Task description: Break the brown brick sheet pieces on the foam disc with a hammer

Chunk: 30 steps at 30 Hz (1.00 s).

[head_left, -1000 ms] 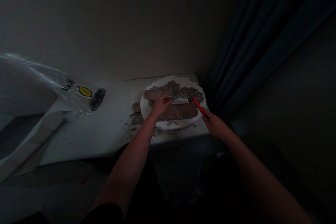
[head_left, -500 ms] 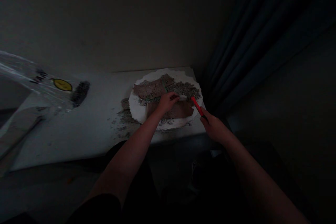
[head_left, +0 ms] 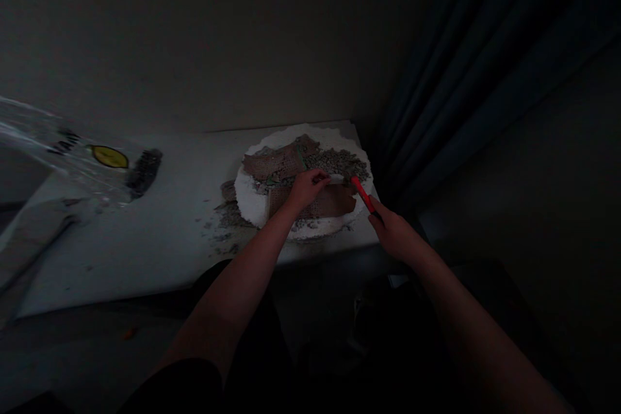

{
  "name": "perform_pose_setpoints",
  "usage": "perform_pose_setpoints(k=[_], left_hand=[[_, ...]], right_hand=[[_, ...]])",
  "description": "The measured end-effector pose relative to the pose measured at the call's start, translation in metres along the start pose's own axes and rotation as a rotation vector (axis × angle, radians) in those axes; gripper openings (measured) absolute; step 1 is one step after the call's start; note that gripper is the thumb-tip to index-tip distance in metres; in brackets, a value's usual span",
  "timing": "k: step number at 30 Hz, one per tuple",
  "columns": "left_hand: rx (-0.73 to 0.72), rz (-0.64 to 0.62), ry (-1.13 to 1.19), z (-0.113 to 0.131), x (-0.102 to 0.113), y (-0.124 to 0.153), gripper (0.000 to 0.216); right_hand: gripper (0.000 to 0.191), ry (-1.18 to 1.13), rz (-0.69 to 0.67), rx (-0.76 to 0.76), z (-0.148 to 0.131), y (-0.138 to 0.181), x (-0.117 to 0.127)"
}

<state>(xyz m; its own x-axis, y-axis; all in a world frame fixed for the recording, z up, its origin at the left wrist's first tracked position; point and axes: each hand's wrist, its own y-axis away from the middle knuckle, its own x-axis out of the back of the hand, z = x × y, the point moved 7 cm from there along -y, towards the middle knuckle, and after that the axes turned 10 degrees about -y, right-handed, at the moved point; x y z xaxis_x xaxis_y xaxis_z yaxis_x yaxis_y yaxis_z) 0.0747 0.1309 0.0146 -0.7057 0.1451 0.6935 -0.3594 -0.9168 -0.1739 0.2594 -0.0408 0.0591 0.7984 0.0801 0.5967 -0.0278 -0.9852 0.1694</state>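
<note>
A white, rough-edged rounded board (head_left: 250,207) carries brown textured sheets and gravel. My left hand (head_left: 306,187) rests over its middle with the fingertips pinched together; what they hold, if anything, I cannot make out. Under that hand lies the nearer brown sheet (head_left: 334,202). Another brown sheet (head_left: 274,163) sits at the upper left, with grey gravel (head_left: 337,163) beside it. My right hand (head_left: 395,229) is closed round a red stick-like tool (head_left: 363,194) with a dark lower part. The tool's far end points at the board's right side; its tip is too dark to identify.
A clear plastic bag (head_left: 82,152) with a yellow label and dark contents occupies the left of the white table (head_left: 160,239). Grey crumbs (head_left: 233,215) are scattered left of the board. A dark curtain (head_left: 466,90) hangs at the right. The room is dim.
The whole view has shifted slightly, so the board and bag appear a little further left. Both hands stay almost in the same places, the red tool still in the right one.
</note>
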Motion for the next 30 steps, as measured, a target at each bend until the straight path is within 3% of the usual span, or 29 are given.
perform_pose_setpoints(k=[15, 21, 25, 30], left_hand=[[-0.023, -0.009, -0.014, 0.003, 0.000, 0.002, 0.017], [-0.035, 0.001, -0.043, 0.005, 0.000, 0.005, 0.014], [-0.022, 0.030, -0.049, 0.006, 0.001, 0.006, 0.030], [-0.006, 0.018, -0.015, 0.007, 0.002, 0.004, 0.040]], right_hand=[[0.059, -0.004, 0.008, 0.011, 0.002, 0.000, -0.001], [0.059, -0.079, 0.084, 0.106, -0.028, 0.010, 0.012], [0.061, -0.122, 0.073, 0.143, -0.045, 0.014, 0.014], [0.060, -0.088, 0.021, 0.156, -0.043, 0.010, 0.003]])
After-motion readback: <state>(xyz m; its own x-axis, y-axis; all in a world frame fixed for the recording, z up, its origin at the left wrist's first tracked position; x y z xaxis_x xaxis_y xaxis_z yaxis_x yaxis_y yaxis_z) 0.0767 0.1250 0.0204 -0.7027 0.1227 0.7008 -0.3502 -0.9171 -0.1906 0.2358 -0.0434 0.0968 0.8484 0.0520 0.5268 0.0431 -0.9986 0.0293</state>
